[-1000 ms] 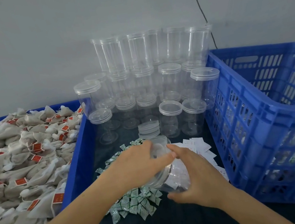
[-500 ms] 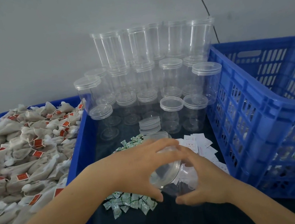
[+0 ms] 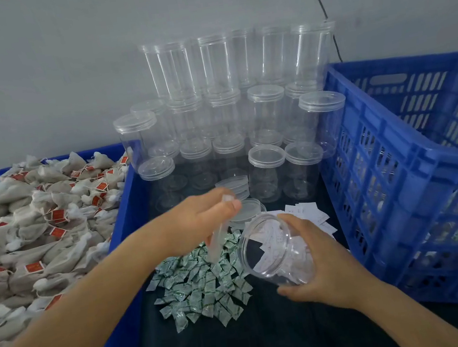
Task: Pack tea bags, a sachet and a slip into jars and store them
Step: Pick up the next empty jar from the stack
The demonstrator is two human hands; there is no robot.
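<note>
The right hand [image 3: 319, 260] grips an open clear jar [image 3: 277, 250], fingers curled round its wall, and tilts it with the mouth facing the left hand; white paper shows through the wall, but whether it lies inside or behind cannot be told. The left hand [image 3: 199, 224] hovers just beside the mouth and pinches a clear lid [image 3: 222, 227] on edge, blurred. Under both hands, on the dark worktop [image 3: 260, 342], lies a heap of green-printed sachets [image 3: 205, 285]. Just beyond the right hand is a scatter of white slips [image 3: 307, 213], and just beyond the left hand a short stack of loose lids [image 3: 234, 186]. Farther behind stand rows of empty lidded jars [image 3: 269, 173], with a lidless tier stacked on top against the wall. Left of the left arm, a blue tray [image 3: 125, 217] is heaped with tea bags [image 3: 38, 229] bearing red tags. Right of the right hand, a blue slatted crate [image 3: 399, 178] holds filled jars, seen dimly through its slots.
</note>
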